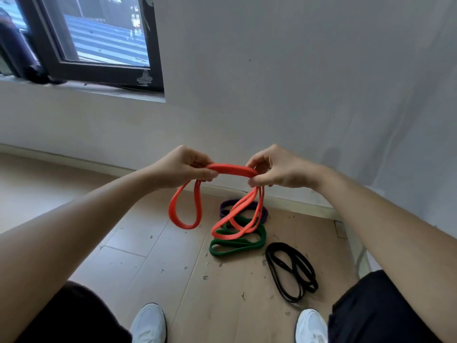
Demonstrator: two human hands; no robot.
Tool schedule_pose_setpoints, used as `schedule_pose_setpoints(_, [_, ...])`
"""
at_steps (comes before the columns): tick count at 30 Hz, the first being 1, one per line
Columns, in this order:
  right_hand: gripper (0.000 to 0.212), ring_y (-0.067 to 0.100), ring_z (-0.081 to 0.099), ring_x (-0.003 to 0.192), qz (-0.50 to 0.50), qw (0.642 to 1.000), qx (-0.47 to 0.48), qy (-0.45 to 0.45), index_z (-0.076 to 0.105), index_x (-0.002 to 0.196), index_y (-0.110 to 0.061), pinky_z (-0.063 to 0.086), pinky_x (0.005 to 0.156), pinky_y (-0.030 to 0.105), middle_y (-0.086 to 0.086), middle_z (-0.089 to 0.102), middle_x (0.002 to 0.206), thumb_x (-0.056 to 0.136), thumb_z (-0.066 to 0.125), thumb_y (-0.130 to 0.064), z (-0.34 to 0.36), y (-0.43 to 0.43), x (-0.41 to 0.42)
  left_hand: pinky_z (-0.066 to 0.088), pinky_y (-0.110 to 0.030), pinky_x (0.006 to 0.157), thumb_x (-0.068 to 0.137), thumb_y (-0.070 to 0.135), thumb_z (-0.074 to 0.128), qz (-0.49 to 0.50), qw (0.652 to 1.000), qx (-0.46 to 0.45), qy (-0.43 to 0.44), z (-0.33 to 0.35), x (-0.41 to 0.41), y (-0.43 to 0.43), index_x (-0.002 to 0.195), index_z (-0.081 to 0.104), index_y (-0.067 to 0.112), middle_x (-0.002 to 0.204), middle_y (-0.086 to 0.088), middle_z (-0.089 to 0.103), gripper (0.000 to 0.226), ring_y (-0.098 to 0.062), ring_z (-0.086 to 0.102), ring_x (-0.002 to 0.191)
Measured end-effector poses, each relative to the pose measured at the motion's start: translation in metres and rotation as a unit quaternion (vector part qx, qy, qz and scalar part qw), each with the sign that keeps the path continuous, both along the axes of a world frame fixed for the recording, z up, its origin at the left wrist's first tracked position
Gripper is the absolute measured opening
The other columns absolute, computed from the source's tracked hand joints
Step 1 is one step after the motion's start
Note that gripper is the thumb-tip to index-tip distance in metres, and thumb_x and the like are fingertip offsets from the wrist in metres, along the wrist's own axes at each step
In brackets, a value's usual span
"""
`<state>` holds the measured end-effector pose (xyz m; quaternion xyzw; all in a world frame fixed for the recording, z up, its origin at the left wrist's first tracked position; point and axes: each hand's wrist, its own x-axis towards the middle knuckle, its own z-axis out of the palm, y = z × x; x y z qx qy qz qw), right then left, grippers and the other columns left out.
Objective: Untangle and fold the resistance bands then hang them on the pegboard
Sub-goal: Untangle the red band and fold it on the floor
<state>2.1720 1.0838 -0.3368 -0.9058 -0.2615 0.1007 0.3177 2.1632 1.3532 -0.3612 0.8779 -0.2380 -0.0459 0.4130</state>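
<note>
we are pinching the orange band (231, 169) level between our left hand (183, 167) and right hand (277, 169), fingers curled round each end, its loops hanging below toward the green band (237, 243), purple band (225, 206) and black band (291, 271) on the floor (148, 243).

Orange band (232, 169), green band (237, 246), black band (291, 271)

1. Orange band (232, 169): pinched at each end of a short top span by left hand (183, 167) and right hand (279, 169); loops hang below.
2. Purple band (223, 206), green band (237, 246), black band (291, 271): lying on the floor (153, 243) near the wall (296, 95).
3. White shoes (148, 323): at the floor's near edge.
</note>
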Motion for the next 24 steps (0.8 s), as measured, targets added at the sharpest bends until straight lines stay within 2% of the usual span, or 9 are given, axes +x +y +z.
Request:
schedule_pose_setpoints(3, [0.030,0.023,0.076,0.077,0.001,0.999,0.050,0.007,0.069,0.118,-0.012,0.062,0.066,0.031,0.010,0.076,0.087,0.089,0.075,-0.008,0.005,0.005,-0.007,0.059,-0.038,0.093,0.091,0.028,0.071,-0.008,0.999,0.042,0.027,-0.016,0.001,0.006,0.109,0.076,0.020,0.096,0.005,0.078,0.020,-0.012,0.074,0.092])
schedule_pose_setpoints(6, [0.040,0.026,0.076,0.074,-0.009,0.996,0.082,0.021,0.065,0.130,-0.014,0.062,0.064,0.032,0.015,0.074,0.089,0.092,0.072,-0.005,0.001,0.011,-0.012,0.057,-0.039,0.098,0.092,0.025,0.071,-0.003,0.999,0.017,0.046,-0.027,-0.002,0.000,0.116,0.074,0.019,0.105,0.002,0.077,0.025,-0.013,0.073,0.100])
schedule_pose_setpoints(9, [0.036,0.030,0.076,0.076,-0.020,0.995,0.092,0.033,0.069,0.127,-0.010,0.063,0.064,0.034,0.017,0.075,0.090,0.092,0.071,-0.003,-0.001,0.011,-0.015,0.055,-0.036,0.100,0.091,0.026,0.073,0.012,0.999,0.009,0.051,-0.038,-0.009,-0.009,0.130,0.066,0.021,0.118,0.005,0.072,0.040,-0.010,0.067,0.111])
schedule_pose_setpoints(11, [0.034,0.032,0.075,0.078,-0.025,0.995,0.087,0.044,0.070,0.126,-0.009,0.063,0.063,0.034,0.017,0.075,0.090,0.092,0.070,-0.003,-0.004,0.011,-0.018,0.054,-0.037,0.102,0.087,0.036,0.078,0.026,0.998,0.000,0.060,-0.048,-0.016,-0.014,0.140,0.058,0.025,0.128,0.008,0.066,0.058,-0.010,0.062,0.117])
schedule_pose_setpoints(13, [0.032,0.033,0.075,0.077,-0.025,0.995,0.084,0.054,0.070,0.124,-0.009,0.063,0.064,0.036,0.020,0.074,0.090,0.093,0.070,-0.003,-0.009,0.014,-0.021,0.053,-0.036,0.101,0.081,0.045,0.081,0.018,0.997,-0.023,0.077,-0.059,-0.026,-0.020,0.140,0.055,0.030,0.130,0.011,0.064,0.066,-0.008,0.060,0.119])
schedule_pose_setpoints(16, [0.031,0.027,0.074,0.072,-0.031,0.994,0.086,0.052,0.070,0.124,-0.009,0.064,0.064,0.038,0.021,0.073,0.088,0.094,0.067,-0.002,-0.018,0.020,-0.023,0.049,-0.029,0.101,0.074,0.048,0.087,0.018,0.992,-0.082,0.092,-0.076,-0.045,-0.038,0.140,0.052,0.034,0.126,0.015,0.065,0.075,-0.001,0.059,0.119])
schedule_pose_setpoints(20, [0.034,0.024,0.071,0.073,-0.060,0.988,0.121,0.074,0.066,0.129,-0.006,0.064,0.066,0.037,0.009,0.070,0.083,0.096,0.063,0.000,-0.029,0.024,-0.025,0.050,-0.033,0.104,0.062,0.051,0.093,0.075,0.981,-0.176,0.033,-0.113,-0.066,-0.066,0.148,0.033,0.045,0.129,0.020,0.061,0.106,0.001,0.059,0.120])
schedule_pose_setpoints(24, [0.027,0.025,0.069,0.080,-0.070,0.974,0.176,0.121,0.066,0.123,0.001,0.064,0.067,0.034,0.015,0.065,0.087,0.097,0.062,0.002,-0.037,0.021,-0.028,0.053,-0.030,0.100,0.058,0.056,0.093,0.161,0.970,-0.160,-0.086,-0.150,-0.070,-0.080,0.153,0.027,0.040,0.140,0.020,0.052,0.116,-0.001,0.055,0.124])
